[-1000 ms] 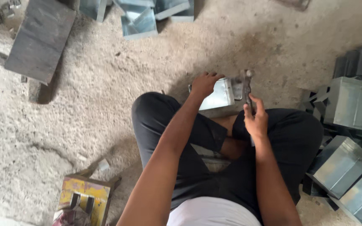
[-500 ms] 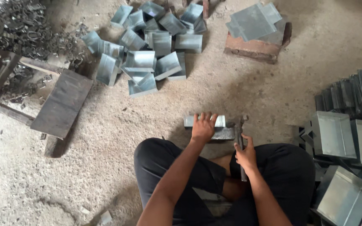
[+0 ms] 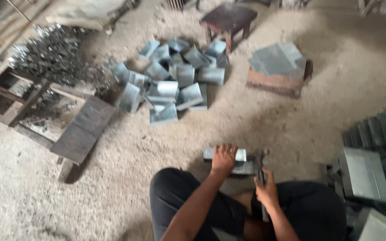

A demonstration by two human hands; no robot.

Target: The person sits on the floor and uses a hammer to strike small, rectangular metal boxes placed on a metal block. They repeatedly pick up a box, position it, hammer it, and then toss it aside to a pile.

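A rough, sandy concrete floor (image 3: 291, 116) filled the view, gritty and pale. On it, up ahead, lay a loose heap of folded sheet-metal pieces (image 3: 170, 85), dull grey-blue, boxy and open-sided. To their left spread a tangled pile of small shiny metal scraps (image 3: 52, 56) beside a low dark wooden bench (image 3: 83, 129) with a flat worn plank top. Farther off sat a small dark wooden stool (image 3: 228, 18), and to its right a stack of flat grey sheets (image 3: 278, 58) rested on a reddish block. More folded metal boxes (image 3: 367, 174) stood packed in rows at the right edge.

Nearest, on the floor just in front of the person's black-trousered knees, sat one folded metal piece (image 3: 242, 156). The left hand (image 3: 224, 158) pressed down on top of it, fingers spread flat over its upper face. The right hand (image 3: 266, 193) was closed tight around the handle of a dark hammer-like tool (image 3: 260, 163), whose head rested against the piece's right end.
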